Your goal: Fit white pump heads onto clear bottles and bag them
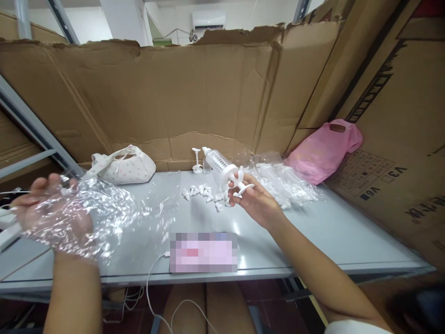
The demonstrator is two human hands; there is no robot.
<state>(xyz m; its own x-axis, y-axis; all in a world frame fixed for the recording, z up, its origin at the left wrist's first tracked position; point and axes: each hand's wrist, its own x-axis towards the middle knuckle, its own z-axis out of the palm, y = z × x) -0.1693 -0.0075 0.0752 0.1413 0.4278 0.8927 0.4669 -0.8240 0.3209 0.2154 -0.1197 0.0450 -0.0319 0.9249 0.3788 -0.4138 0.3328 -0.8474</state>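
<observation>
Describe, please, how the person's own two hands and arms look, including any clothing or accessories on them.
The left hand and the right hand are bare: no gloves, watch or bracelet can be seen. The left forearm is uncovered as far as the picture shows. The right forearm is also uncovered, with part of a white sleeve at bottom right.

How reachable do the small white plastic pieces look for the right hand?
Probably not freely: the small white plastic pieces appear close by, but the right hand is occupied holding a clear-and-white cylindrical plastic syringe.
</observation>
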